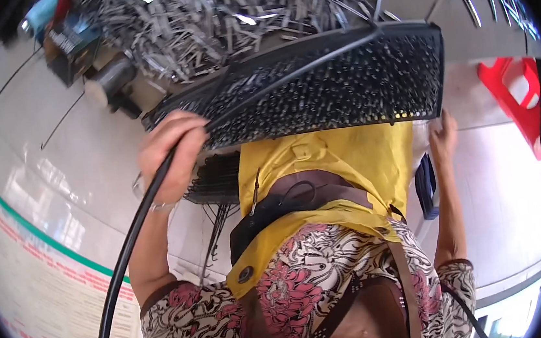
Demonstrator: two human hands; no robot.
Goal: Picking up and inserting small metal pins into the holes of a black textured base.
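Nearest the camera is the person's own chest: a flower-patterned top (308, 289) in pink, black and cream, crossed by brown straps (407, 286), with a yellow apron (328, 163) hanging below it toward the middle of the view. A thick black cable (126, 254) runs from the lower left edge up past the left forearm.

The left hand (171, 156) is curled closed around the left end of a black perforated crate (334, 81); the cable passes through or just under the same fist, and whether the fingers grip the cable, the crate's rim or both cannot be told. A thin bracelet sits at that wrist. The right hand (443, 136) reaches up to the crate's right lower corner, fingers stretched upward and pressed against the rim; how far they wrap around it is hidden behind the crate's edge.

The crate lies across the middle of the view, held in front of the apron, tilted with its right end higher. It is filled with many small thin metal pieces. Beyond it, along the top edge, lies a large heap of long grey metal strips (248, 8). A dark box-shaped tool (73, 48) stands at the heap's left end. A red plastic stool (514, 96) stands on the pale floor (68, 169) at the right.
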